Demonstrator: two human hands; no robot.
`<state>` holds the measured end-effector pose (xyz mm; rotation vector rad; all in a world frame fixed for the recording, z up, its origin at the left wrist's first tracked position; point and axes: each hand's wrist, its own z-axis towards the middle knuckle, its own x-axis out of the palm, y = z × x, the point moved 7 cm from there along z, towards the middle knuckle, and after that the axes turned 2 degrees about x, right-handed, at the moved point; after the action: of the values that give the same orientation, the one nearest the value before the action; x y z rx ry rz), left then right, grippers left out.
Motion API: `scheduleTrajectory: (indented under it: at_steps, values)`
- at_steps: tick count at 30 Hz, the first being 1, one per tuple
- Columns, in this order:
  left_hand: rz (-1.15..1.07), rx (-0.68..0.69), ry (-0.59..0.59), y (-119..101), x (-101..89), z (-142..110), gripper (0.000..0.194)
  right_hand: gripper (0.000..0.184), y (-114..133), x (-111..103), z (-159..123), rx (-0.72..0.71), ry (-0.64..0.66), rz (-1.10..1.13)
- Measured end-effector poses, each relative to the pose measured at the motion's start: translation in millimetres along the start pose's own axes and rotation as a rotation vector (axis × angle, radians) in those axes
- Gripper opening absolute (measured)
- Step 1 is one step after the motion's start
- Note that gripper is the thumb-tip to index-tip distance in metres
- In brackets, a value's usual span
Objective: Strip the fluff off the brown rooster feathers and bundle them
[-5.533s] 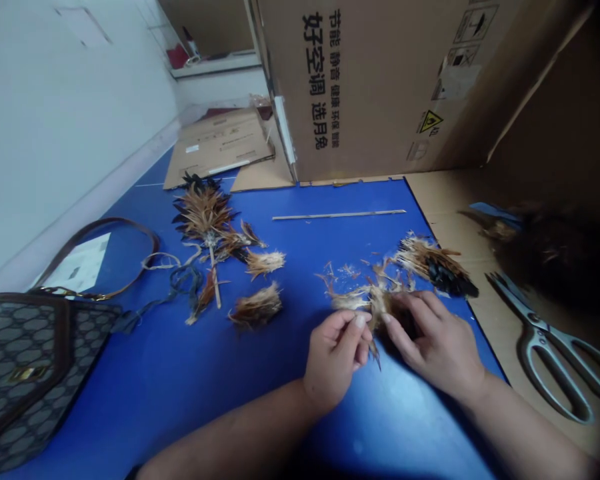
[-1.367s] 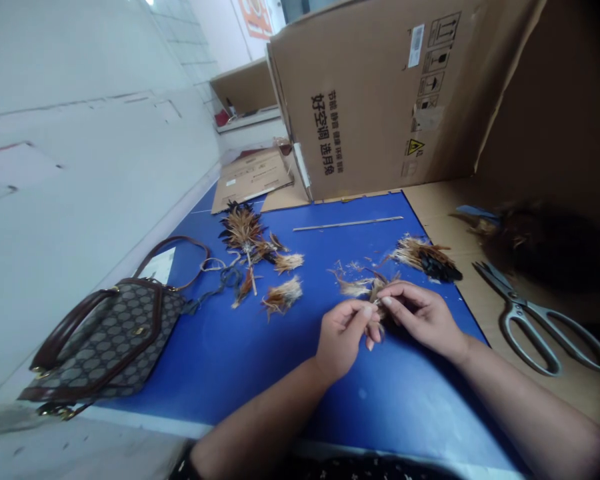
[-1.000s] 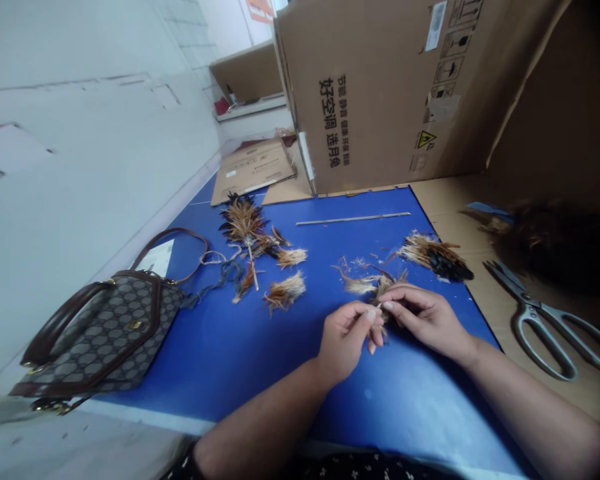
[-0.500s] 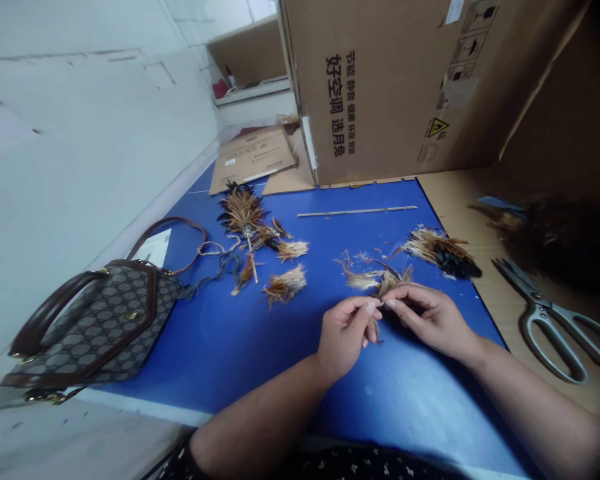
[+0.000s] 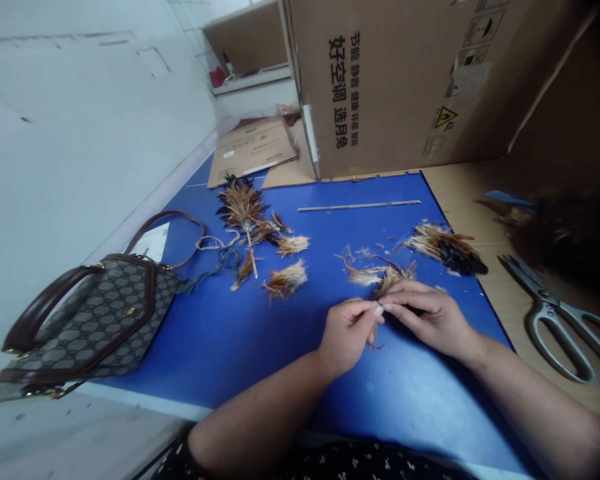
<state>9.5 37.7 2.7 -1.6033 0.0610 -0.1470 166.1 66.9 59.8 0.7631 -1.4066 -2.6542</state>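
My left hand is closed in a pinch, with a small brown feather poking out below its fingers. Tip to tip with it, my right hand also pinches; whatever sits between its thumb and finger is too small and covered to make out. Just beyond the fingers lies a loose pile of brown and cream feathers. Farther right rests a bundle of pale-based, black-tipped feathers. Left of my hands are a feather clump, a smaller one and a feather duster on a thin stick.
A patterned handbag stands on the left of the blue table. Large scissors lie on cardboard at right, near a dark feather heap. A thin stick lies before a big carton. Grey-green cord trails by the bag.
My fingertips have drawn closer together, and the left fingers have curled in more. The feather below them has shifted slightly. The whole view has tilted a little.
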Motion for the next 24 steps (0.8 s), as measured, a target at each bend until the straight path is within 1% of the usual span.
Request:
scheduleTrajectory:
  at_steps: [3, 5, 10, 13, 16, 19, 24]
  values:
    - [-0.030, -0.017, -0.006, 2.5, 0.0, 0.8, 0.037, 0.020, 2.7, 0.0, 0.3, 0.006, -0.007, -0.015]
    - [-0.061, -0.049, -0.022, 3.9, -0.8, 1.1, 0.038, 0.022, 2.9, -1.1, 0.3, 0.039, -0.020, -0.027]
    - [-0.112, -0.095, -0.048, 5.3, -2.9, 1.1, 0.039, 0.016, -1.4, -7.3, 0.6, 0.140, -0.077, -0.051]
    - [-0.111, -0.096, -0.049, 6.0, -3.0, 0.7, 0.039, 0.015, -2.3, -7.5, 0.2, 0.167, -0.062, -0.019]
    - [-0.114, -0.099, -0.059, 6.7, -3.4, 0.4, 0.039, 0.017, -3.3, -5.7, -2.2, 0.193, -0.011, 0.035]
    - [-0.105, -0.102, -0.074, 6.7, -4.6, 0.4, 0.039, 0.018, -2.9, -4.0, -4.3, 0.182, 0.028, 0.061]
    - [-0.069, -0.077, -0.050, 2.2, -4.6, 0.0, 0.040, 0.010, 0.0, -5.2, -2.5, 0.131, -0.024, 0.039]
